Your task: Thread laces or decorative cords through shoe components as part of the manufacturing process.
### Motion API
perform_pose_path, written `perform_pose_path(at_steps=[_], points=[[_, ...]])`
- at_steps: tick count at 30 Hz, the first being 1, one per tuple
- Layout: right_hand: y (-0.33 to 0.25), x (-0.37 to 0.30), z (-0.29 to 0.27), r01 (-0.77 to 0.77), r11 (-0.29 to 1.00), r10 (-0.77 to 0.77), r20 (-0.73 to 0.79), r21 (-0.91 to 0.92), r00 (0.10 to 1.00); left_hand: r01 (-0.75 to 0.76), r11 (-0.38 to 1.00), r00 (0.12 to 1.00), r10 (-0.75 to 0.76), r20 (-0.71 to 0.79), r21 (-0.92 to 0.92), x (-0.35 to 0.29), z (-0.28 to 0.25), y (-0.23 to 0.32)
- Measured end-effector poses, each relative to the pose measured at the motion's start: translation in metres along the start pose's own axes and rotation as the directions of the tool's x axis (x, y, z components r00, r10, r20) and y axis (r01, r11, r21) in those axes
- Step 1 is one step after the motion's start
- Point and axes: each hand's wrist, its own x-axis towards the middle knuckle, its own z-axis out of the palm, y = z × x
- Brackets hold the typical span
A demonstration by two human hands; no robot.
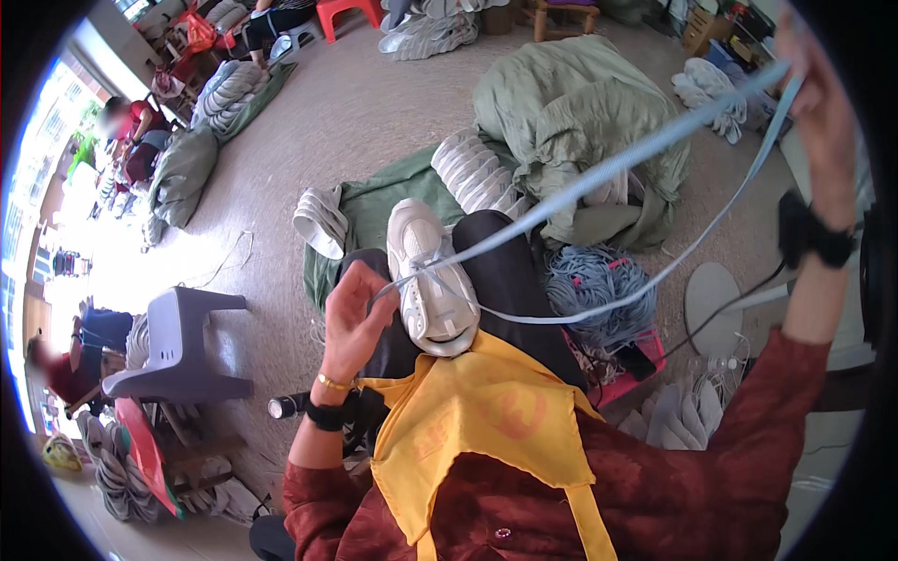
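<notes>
White shoe on lap, left hand beside; right hand raised, pulling lace.

Smooth white synthetic shoe, flat woven blue lace, matt yellow cloth apron.

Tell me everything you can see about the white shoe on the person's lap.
The white shoe is a chunky sneaker, seemingly of smooth synthetic material, with a thick pale sole. It lies on the person's dark-trousered lap, just beyond a yellow apron. A light blue lace runs through its eyelets; the left hand steadies the shoe's side while the raised right hand pulls the lace taut.
</notes>
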Motion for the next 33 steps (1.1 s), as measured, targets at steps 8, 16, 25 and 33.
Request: perform_pose_path(at_steps=[8, 16, 25, 33], points=[[0.159, -0.146, 0.21, -0.555, 0.828, 0.56, 0.174, -0.082, 0.81, 0.217, 0.975, 0.964, -0.206, 0.167, -0.054, -0.058, -0.059, 0.022], [0.17, -0.172, 0.281, -0.228, 0.953, 0.288, 0.359, -0.2, 0.888, 0.409, 0.909, 0.908, -0.414, 0.062, 0.083, -0.081, -0.132, 0.031], [0.168, -0.176, 0.268, -0.273, 0.932, 0.351, 0.4, -0.239, 0.847, 0.439, 0.898, 0.898, -0.439, 0.031, -0.005, -0.077, -0.169, -0.004], [0.171, -0.142, 0.241, -0.374, 0.91, 0.411, 0.483, -0.176, 0.773, 0.441, 0.719, 0.892, -0.416, -0.176, 0.537, -0.074, -0.156, 0.0]])
